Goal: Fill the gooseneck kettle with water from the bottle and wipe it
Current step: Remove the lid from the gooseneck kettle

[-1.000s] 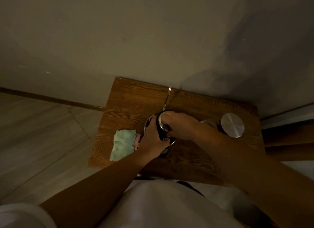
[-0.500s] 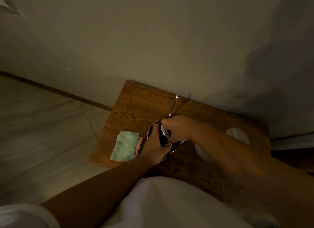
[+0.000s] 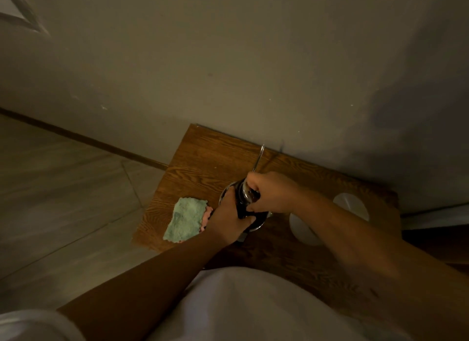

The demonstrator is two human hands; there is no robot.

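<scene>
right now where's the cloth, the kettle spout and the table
cloth [image 3: 185, 219], head view, middle of its green top face
kettle spout [image 3: 258, 158], head view, thin metal neck above the right hand
table [image 3: 203, 160], head view, bare wood near the back left corner

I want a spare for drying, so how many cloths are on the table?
1 for certain: a green cloth lies on the table beside the left hand. A pink edge under it may be a second, mostly hidden.

Wooden table [image 3: 203, 163] against grey wall [image 3: 228, 61]; tiled floor [image 3: 63, 188].
</scene>
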